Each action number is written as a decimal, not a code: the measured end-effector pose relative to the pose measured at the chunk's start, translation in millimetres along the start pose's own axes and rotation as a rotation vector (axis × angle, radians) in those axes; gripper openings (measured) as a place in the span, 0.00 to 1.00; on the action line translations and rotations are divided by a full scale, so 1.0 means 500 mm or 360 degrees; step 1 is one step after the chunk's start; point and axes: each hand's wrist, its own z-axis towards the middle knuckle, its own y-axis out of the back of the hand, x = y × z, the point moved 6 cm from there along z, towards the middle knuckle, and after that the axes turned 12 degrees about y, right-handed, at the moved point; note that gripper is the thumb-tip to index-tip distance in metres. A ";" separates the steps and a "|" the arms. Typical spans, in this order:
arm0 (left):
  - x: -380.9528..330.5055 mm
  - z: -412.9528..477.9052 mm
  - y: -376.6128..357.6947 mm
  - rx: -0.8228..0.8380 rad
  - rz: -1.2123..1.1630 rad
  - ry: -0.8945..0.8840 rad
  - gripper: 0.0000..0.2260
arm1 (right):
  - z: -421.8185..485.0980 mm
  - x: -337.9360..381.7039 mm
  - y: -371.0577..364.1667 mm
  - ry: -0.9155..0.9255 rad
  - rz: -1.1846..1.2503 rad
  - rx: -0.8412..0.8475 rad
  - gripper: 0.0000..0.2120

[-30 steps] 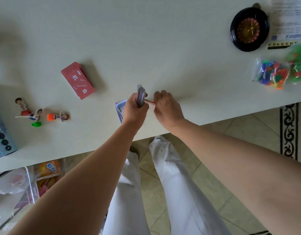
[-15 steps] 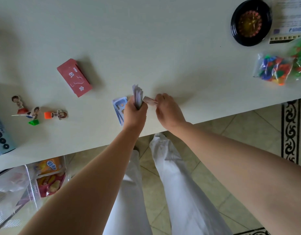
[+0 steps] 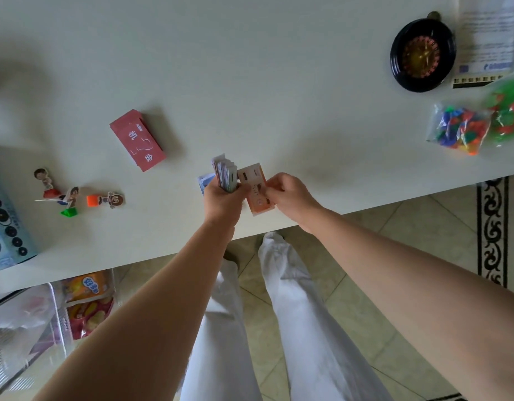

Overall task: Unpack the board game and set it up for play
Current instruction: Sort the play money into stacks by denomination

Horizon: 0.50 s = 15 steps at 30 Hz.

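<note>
**Head view: sorting play money**

The left hand (image 3: 224, 199) is gripping the note stack (image 3: 225, 175) upright over the near edge of the table (image 3: 250, 68), likely keeping edges reachable. The right hand (image 3: 289, 196) is pinching one orange note (image 3: 254, 188) beside it, probably for sorting.

**Colours Around the Hands**

The right hand (image 3: 287, 192) pinched an orange note (image 3: 255, 192) with a white band. The stack of notes (image 3: 225, 173) in the left hand (image 3: 224, 198) showed pale blue-grey edges. Left of it lay a red deck (image 3: 137, 140) with white characters. Far right of the right hand sat a black wheel (image 3: 422, 55) with a gold-and-red centre and a bag of multicoloured pieces (image 3: 457, 130).
</note>
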 end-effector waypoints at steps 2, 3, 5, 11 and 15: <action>-0.001 0.001 0.006 0.0003 0.0011 -0.0009 0.07 | 0.008 -0.008 0.006 -0.0003 0.0033 -0.0106 0.02; -0.002 0.004 0.010 -0.0004 0.0006 -0.0026 0.07 | 0.014 -0.011 0.004 -0.0009 0.0037 -0.0144 0.03; -0.002 0.011 0.024 -0.0044 -0.0043 -0.0054 0.06 | 0.029 -0.019 -0.002 -0.0024 -0.0009 -0.0236 0.05; 0.007 0.022 0.059 -0.0034 -0.0201 -0.0002 0.03 | 0.055 -0.006 -0.020 0.0007 -0.0526 -0.0454 0.04; 0.012 0.018 0.065 0.0035 -0.0299 0.0058 0.09 | 0.045 0.013 -0.035 0.0088 -0.0684 -0.0545 0.08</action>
